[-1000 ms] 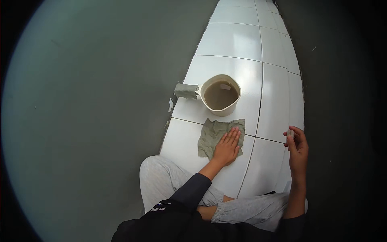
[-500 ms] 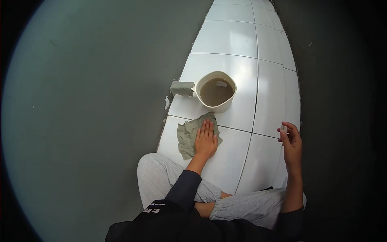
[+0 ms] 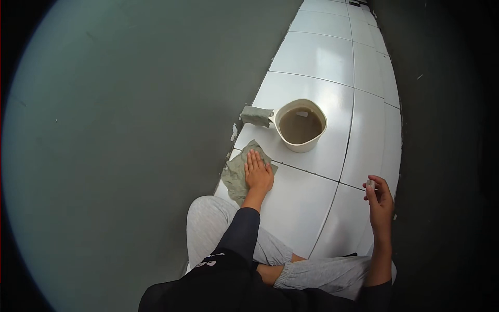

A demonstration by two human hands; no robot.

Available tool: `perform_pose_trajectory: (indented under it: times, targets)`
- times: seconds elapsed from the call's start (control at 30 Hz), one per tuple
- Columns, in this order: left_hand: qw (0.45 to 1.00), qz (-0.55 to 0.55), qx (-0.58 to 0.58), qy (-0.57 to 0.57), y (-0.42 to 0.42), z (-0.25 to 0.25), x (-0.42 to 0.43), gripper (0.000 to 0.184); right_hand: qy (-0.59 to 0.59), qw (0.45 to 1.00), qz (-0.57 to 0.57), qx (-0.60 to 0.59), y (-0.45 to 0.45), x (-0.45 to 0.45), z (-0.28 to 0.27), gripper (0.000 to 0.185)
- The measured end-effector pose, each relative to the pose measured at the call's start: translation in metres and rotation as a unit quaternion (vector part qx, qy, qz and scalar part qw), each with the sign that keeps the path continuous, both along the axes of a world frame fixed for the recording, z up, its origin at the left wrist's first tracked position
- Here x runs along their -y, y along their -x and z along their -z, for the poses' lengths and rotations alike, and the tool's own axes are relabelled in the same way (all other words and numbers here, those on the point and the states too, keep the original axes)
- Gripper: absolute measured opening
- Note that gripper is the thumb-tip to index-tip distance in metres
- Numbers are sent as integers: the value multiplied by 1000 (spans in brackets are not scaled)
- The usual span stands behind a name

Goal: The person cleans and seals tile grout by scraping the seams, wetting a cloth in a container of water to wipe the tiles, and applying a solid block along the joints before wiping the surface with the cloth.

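The left hand [image 3: 260, 176], fingers extended, is lying flat on the green cloth [image 3: 234, 179]; the right hand [image 3: 381, 203] is pinching a small pale object [image 3: 370, 184]. Toward the cloth's two o'clock, a dipper [image 3: 299, 146] is holding murky liquid [image 3: 300, 129].

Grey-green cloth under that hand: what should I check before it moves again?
1. Left hand flat on the grey-green cloth: ok.
2. Cloth smooth: not ok, it is creased.
3. Dipper upright on the white tiles: ok.
4. Spread cloth apart from the dipper's cup: ok, bare tile shows between.
5. Right hand gripping its small pale object: ok.
6. What that object is: cannot tell, too small and partly covered.
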State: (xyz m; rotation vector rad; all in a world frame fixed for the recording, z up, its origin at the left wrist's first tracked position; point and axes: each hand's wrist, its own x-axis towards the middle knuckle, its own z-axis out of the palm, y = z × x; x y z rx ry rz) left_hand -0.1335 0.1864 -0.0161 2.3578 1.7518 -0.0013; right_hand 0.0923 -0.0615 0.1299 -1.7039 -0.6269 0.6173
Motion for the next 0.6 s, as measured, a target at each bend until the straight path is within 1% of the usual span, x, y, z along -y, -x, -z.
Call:
perform_pose_trajectory:
  times: [0.17, 0.37, 0.47, 0.5, 0.53, 0.6]
  targets:
    - [1000, -21, 1, 9, 10, -2, -20, 64, 14, 1000, -15, 0, 5, -5, 2, 24]
    - [999, -32, -1, 7, 21, 1, -41, 64, 22, 1000, 2, 10, 2, -4, 3, 24]
    - [999, -29, -9, 14, 29, 2, -52, 65, 3, 1000, 9, 9, -2, -5, 9, 24]
    - [999, -29, 9, -32, 32, 10, -55, 59, 9, 1000, 1, 11, -2, -7, 9, 24]
    - [999, -22, 16, -34, 39, 16, -57, 59, 14, 1000, -7, 13, -4, -8, 8, 24]
    - [986, 17, 124, -113, 52, 27, -68, 47, 5, 1000, -9, 8, -5, -12, 6, 24]
